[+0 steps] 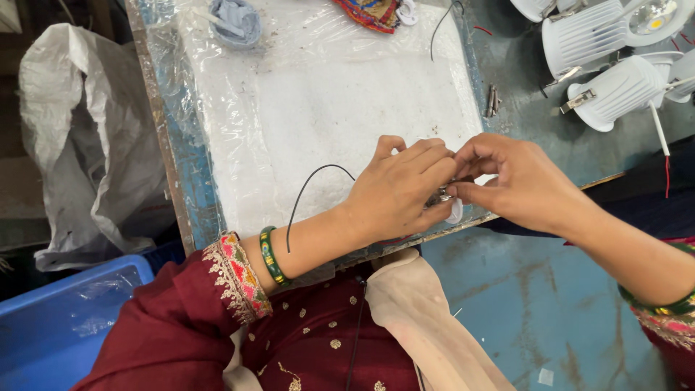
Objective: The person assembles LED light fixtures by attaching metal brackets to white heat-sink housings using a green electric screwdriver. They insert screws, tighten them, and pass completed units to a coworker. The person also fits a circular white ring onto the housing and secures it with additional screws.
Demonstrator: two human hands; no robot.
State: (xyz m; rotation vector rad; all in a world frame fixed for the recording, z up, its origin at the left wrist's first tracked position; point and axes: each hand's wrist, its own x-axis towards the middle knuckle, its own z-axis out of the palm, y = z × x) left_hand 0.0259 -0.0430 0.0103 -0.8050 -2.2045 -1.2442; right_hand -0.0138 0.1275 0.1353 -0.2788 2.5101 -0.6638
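My left hand (398, 190) and my right hand (517, 181) meet over the near edge of a white plastic-covered pad (326, 108). Together they pinch a small metal-and-white lamp part (445, 201), mostly hidden by the fingers. A thin black wire (311, 185) arcs from under my left hand back over my wrist. I wear green bangles (271, 255) and maroon embroidered sleeves.
White ribbed lamp housings (615, 90) lie at the right on the blue-grey bench. A small grey bowl (235, 20) sits at the pad's far left. Metal clips (492, 100) lie by the pad. A white sack (87, 137) and a blue crate (65, 326) stand left.
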